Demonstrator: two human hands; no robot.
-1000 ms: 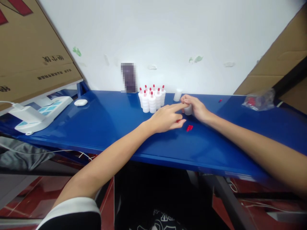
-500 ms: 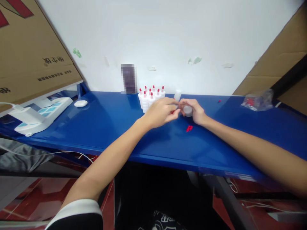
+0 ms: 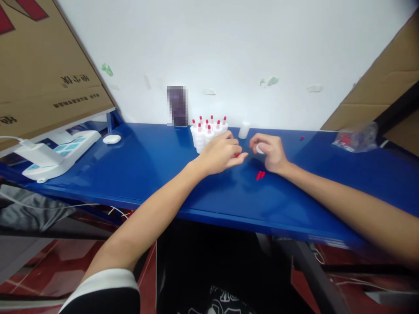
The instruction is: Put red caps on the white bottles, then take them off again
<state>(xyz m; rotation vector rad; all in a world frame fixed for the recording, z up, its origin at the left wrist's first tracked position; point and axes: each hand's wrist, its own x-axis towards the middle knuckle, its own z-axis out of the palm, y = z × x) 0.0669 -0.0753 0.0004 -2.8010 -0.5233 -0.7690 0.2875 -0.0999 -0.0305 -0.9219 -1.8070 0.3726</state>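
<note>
My left hand (image 3: 220,153) is closed in a pinch on a small red cap (image 3: 237,155) just above the blue table (image 3: 137,170). My right hand (image 3: 271,152) is curled round a small white bottle (image 3: 259,149), a short gap to the right of the left hand. Several white bottles with red caps (image 3: 207,130) stand in a cluster just behind my left hand. A few loose red caps (image 3: 259,175) lie on the table below my right hand. One uncapped white bottle (image 3: 243,130) stands behind, between the two hands.
A white device with blue buttons (image 3: 54,155) and a white earbud case (image 3: 111,139) sit at the table's left. Cardboard boxes (image 3: 39,65) lean at the left and right. A clear plastic bag with red caps (image 3: 355,137) lies far right, and one stray red cap (image 3: 302,138) lies near it.
My left hand picked a red cap off the table and brought it up to the bottle in my right hand; the two hands have since drawn slightly apart.
</note>
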